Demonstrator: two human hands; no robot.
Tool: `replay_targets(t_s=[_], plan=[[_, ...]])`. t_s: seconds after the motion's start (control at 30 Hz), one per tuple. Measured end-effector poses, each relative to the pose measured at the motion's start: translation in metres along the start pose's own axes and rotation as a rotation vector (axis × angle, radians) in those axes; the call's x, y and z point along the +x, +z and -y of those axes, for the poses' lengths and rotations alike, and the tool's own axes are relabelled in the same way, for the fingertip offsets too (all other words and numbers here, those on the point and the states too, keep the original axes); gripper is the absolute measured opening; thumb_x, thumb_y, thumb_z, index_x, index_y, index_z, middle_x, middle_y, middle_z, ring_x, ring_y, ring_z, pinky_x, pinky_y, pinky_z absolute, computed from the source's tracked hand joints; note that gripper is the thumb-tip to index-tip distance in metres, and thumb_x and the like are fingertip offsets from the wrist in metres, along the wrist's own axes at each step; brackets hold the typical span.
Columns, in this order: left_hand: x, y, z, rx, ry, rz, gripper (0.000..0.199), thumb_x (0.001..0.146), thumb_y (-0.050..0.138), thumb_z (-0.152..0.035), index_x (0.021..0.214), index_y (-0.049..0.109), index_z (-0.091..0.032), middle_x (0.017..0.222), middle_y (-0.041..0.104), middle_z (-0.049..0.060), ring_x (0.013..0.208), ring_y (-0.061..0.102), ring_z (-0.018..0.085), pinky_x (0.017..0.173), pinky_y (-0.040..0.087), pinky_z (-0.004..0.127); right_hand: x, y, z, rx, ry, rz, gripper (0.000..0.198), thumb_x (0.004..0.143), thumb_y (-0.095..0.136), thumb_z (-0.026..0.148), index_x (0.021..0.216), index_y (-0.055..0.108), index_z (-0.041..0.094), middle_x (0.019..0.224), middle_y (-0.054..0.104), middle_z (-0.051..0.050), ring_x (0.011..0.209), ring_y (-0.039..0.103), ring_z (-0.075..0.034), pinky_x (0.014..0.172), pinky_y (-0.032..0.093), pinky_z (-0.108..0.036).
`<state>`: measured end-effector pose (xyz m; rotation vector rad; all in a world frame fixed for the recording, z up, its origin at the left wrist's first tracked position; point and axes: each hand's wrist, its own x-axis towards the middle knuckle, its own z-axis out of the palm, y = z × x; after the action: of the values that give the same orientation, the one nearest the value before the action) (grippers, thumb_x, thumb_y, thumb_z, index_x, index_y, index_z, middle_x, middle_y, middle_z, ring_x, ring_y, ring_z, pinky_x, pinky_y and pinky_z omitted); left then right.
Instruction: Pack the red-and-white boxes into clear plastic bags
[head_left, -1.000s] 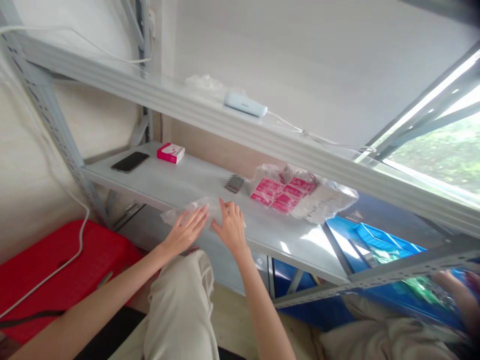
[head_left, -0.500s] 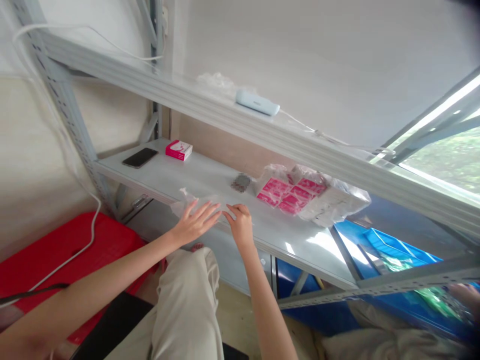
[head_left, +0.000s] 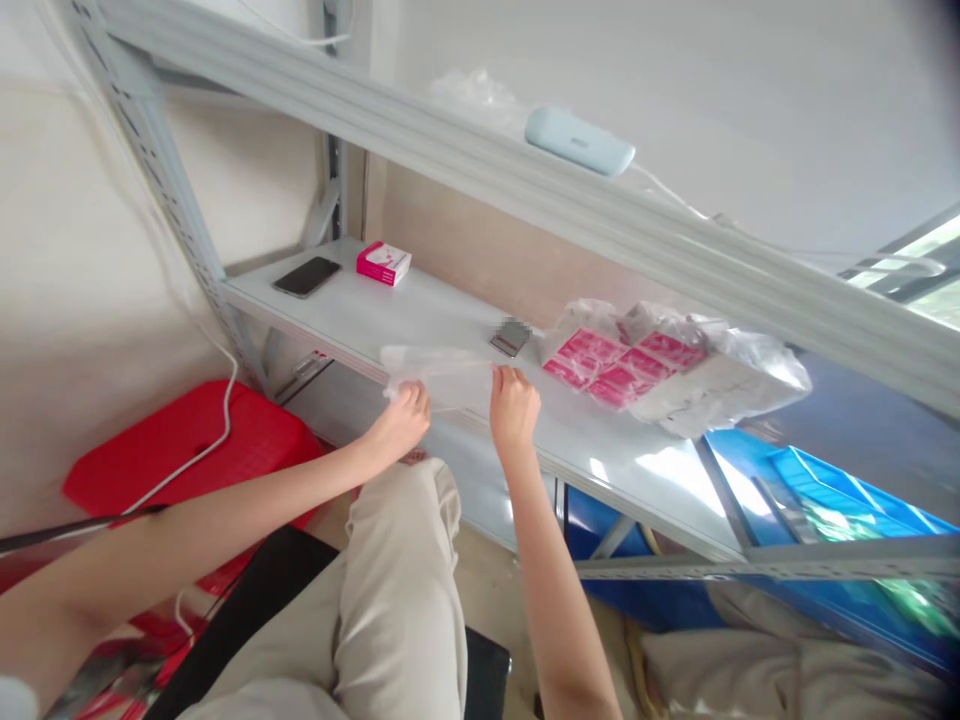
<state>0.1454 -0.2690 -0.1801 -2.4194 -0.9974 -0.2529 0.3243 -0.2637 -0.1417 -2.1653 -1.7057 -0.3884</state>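
Note:
A clear plastic bag point(head_left: 457, 375) is stretched between my hands above the front edge of the grey shelf point(head_left: 442, 315). My left hand point(head_left: 405, 412) is closed on its left part, fingers curled. At the opposite end, my right hand point(head_left: 514, 405) pinches the bag between thumb and fingers. Just beyond the right hand lies a small dark flat item point(head_left: 511, 337), partly blurred out. To its right sit pink-and-white boxes point(head_left: 619, 360) wrapped in clear plastic.
Farther left on the shelf are a phone point(head_left: 307, 276) and a pink-and-white box point(head_left: 383, 262). A metal beam point(head_left: 450, 165) crosses above, bearing a light blue device point(head_left: 579, 140) with a cable. A red plastic stool point(head_left: 195, 440) stands lower left; blue crates point(head_left: 840, 490) are at right.
My left hand has gone from spread fingers over the plastic bag to gripping it. The bag is now pulled out between both hands. The view has shifted slightly.

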Motion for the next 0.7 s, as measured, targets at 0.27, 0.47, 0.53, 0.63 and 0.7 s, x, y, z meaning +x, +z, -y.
replay_targets(t_s=[0.27,0.47,0.53,0.63,0.7], plan=[[0.018,-0.018,-0.013,-0.118,-0.221,0.116,0.032,0.089,0.040,-0.009,0.110,0.062,0.000,0.085,0.067,0.019,0.086,0.059,0.028,0.074,0.040,0.038,-0.011,-0.015,0.021,-0.093,0.063,0.059,0.047,0.100,0.025,0.038,0.093,0.067,0.020,0.081,0.069,-0.009,0.070,0.065,-0.017,0.060,0.037,-0.023],[0.059,0.024,-0.023,-0.254,-0.319,0.097,0.037,0.084,0.041,-0.001,0.114,0.061,-0.004,0.132,0.052,0.025,0.122,0.049,0.032,0.088,0.045,0.040,-0.022,-0.028,0.030,-0.071,0.060,0.177,0.040,0.097,0.035,0.042,0.109,0.066,0.020,0.087,0.069,-0.013,0.076,0.066,-0.021,0.066,0.041,-0.027],[0.068,0.044,-0.018,-0.333,-0.329,0.045,0.044,0.084,0.049,-0.008,0.127,0.053,-0.004,0.140,0.044,0.025,0.133,0.037,0.036,0.099,0.039,0.046,-0.026,-0.031,0.025,-0.055,0.052,0.191,0.033,0.094,0.044,0.040,0.114,0.064,0.022,0.090,0.069,-0.012,0.077,0.066,-0.022,0.067,0.041,-0.029],[0.075,0.067,0.000,-0.376,-0.341,-0.013,0.071,0.079,0.064,-0.032,0.141,0.038,-0.009,0.148,0.032,0.024,0.138,0.025,0.042,0.105,0.027,0.061,-0.028,-0.035,0.009,-0.037,0.052,0.163,0.029,0.091,0.048,0.029,0.116,0.062,0.025,0.098,0.067,-0.011,0.077,0.065,-0.021,0.068,0.042,-0.030],[0.077,0.078,0.013,-0.395,-0.313,-0.028,0.083,0.075,0.065,-0.047,0.143,0.034,-0.011,0.150,0.029,0.024,0.138,0.020,0.044,0.105,0.019,0.067,-0.028,-0.041,-0.001,-0.023,0.055,0.081,0.033,0.090,0.047,0.023,0.120,0.060,0.023,0.111,0.062,-0.013,0.086,0.063,-0.024,0.074,0.043,-0.034]])
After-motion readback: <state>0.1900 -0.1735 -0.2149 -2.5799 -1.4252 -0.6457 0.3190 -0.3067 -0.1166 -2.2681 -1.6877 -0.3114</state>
